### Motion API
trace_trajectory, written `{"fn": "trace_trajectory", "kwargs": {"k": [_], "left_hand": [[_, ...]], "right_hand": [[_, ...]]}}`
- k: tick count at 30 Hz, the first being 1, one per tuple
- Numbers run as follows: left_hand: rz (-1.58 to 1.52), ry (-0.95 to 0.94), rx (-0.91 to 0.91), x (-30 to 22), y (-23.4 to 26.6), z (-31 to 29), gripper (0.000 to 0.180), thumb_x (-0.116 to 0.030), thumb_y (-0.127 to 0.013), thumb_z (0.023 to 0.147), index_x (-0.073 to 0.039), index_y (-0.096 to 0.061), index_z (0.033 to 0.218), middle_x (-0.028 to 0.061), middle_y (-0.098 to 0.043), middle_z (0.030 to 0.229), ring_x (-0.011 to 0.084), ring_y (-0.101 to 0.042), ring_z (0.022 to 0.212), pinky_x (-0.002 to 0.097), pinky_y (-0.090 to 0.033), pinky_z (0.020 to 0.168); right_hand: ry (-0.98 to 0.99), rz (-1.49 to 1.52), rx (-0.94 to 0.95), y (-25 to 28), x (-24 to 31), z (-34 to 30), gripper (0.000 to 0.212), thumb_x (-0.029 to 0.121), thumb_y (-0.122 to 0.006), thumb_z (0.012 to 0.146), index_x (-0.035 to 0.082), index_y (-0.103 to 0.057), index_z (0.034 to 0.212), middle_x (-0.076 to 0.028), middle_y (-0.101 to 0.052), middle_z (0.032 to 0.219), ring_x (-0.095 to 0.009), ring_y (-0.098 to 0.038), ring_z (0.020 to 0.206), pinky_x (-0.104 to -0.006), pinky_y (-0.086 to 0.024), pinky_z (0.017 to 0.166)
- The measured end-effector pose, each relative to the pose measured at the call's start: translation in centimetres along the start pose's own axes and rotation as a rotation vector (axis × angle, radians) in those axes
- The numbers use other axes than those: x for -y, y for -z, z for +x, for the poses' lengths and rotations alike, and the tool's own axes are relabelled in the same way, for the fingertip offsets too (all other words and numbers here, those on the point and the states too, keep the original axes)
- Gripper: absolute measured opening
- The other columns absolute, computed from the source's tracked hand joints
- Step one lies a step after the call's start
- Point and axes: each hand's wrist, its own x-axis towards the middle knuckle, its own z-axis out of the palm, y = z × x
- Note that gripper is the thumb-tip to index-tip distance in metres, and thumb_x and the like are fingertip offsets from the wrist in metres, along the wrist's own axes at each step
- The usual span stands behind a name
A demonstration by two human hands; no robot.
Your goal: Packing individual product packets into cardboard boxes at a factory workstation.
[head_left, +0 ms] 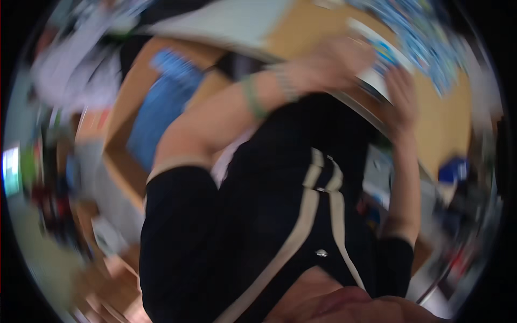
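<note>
Motion blurs the picture. On the tan table (441, 129), at the upper right, lies a flat white item with blue and yellow print (385, 51); its exact kind is too smeared to tell. My left hand (344, 60), below a green bracelet and a beaded one, reaches across to its left side. Those fingers are too blurred to show whether they grip it. On the item's near right edge rests my right hand (401, 94), its fingers stretched out and lying on the surface.
A pile of light-blue clear packets (423, 40) lies at the table's far right. To the left stands an open cardboard box (116, 132) holding blue wrapped goods (164, 110). A dark-blue object (453, 169) sits near the right table edge. A white sheet-like surface (226, 27) is at the back.
</note>
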Motion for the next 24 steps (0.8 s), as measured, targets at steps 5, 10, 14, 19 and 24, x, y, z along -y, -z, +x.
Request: {"fn": "trace_trajectory", "kwargs": {"k": [5,10,14,19,24], "left_hand": [[0.084,-0.011,0.117,-1.1,2.0,1.4,0.047,-0.008,-0.069,0.071,-0.004,-0.063,0.117,0.0146,-0.064,0.117,0.0300,-0.058,0.115,0.0423,-0.045,0.100],[0.190,0.079,0.420,-2.6,3.9,3.6,0.053,-0.020,-0.068,0.080,-0.007,-0.055,0.130,0.0162,-0.055,0.131,0.0327,-0.046,0.128,0.0462,-0.034,0.109],[0.153,0.107,0.612,-2.2,4.2,4.3,0.056,-0.026,-0.066,0.085,-0.007,-0.050,0.136,0.0194,-0.048,0.138,0.0368,-0.039,0.133,0.0477,-0.027,0.113],[0.073,-0.062,0.275,-0.4,2.5,4.3,0.048,-0.027,-0.069,0.079,0.000,-0.059,0.116,0.0153,-0.062,0.116,0.0309,-0.056,0.116,0.0422,-0.038,0.102],[0.066,0.027,0.437,0.9,2.0,2.2,0.059,-0.018,-0.071,0.079,0.002,-0.050,0.131,0.0171,-0.052,0.135,0.0363,-0.041,0.133,0.0481,-0.030,0.112]], "right_hand": [[-0.181,-0.049,0.045,3.0,2.3,0.4,0.046,-0.004,-0.062,0.075,0.005,-0.062,0.121,-0.012,-0.059,0.128,-0.033,-0.051,0.125,-0.0437,-0.041,0.104],[-0.297,0.135,0.246,5.2,2.2,1.6,0.047,0.009,-0.065,0.081,0.005,-0.056,0.127,-0.014,-0.053,0.134,-0.033,-0.044,0.130,-0.0435,-0.034,0.109],[-0.312,0.051,0.353,4.5,1.5,2.6,0.050,0.024,-0.062,0.090,0.005,-0.049,0.135,-0.020,-0.042,0.144,-0.038,-0.035,0.135,-0.0440,-0.029,0.111],[-0.190,-0.090,0.092,2.0,0.9,0.8,0.050,0.020,-0.069,0.080,0.007,-0.058,0.127,-0.012,-0.058,0.128,-0.029,-0.049,0.126,-0.0432,-0.035,0.108],[-0.236,0.096,0.163,1.9,1.7,2.1,0.056,0.029,-0.071,0.080,0.010,-0.054,0.130,-0.012,-0.050,0.136,-0.032,-0.039,0.134,-0.0478,-0.028,0.112]]}}
